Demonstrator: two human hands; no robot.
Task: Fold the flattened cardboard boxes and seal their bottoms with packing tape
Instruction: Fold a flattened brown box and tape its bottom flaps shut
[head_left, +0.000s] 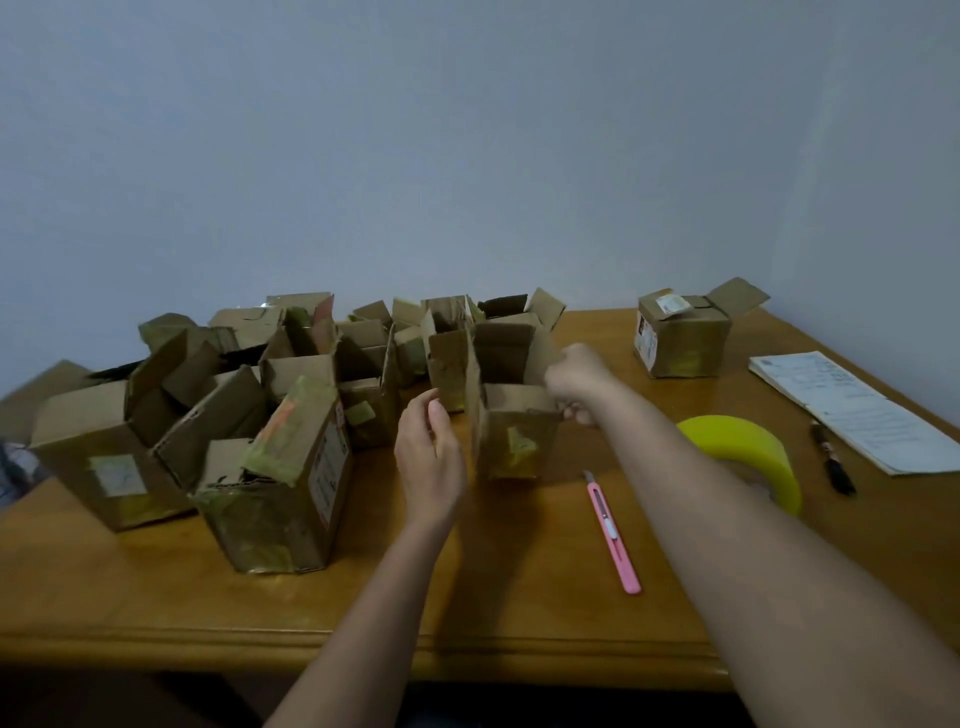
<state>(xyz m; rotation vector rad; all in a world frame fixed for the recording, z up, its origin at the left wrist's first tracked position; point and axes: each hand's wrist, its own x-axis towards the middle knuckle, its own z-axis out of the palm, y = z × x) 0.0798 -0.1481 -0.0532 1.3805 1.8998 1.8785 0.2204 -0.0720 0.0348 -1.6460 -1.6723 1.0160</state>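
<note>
Head view. Your right hand (574, 382) reaches to the upright cardboard box (511, 415) standing at the middle of the wooden table (363, 597); its fingers are curled onto the box's right-hand top flap, though the fingertips lie behind the cardboard and the exact grip is hard to make out. Your left hand (428, 457) is just beside the box's left wall, fingers loosely bent and slightly apart, holding nothing; whether it touches the cardboard cannot be told. Your right forearm covers part of the yellow tape roll (748, 452), which lies on the table to the right of the box, so the roll's core is hidden.

The box is brown and worn, its top flaps standing open, with a patch of yellowish old tape on the near face. Its bottom rests on the table and cannot be seen.

To the left and behind, a cluster of boxes (249, 415) stands crowded together, flaps up, many overlapping so that single outlines are lost. A small separate box (680, 338) sits at the far right. A pink utility knife (613, 535) lies between the box and the table's near edge. A dark pen (834, 462) and a stack of papers (852, 410) lie at the right, the print unreadable.
</note>
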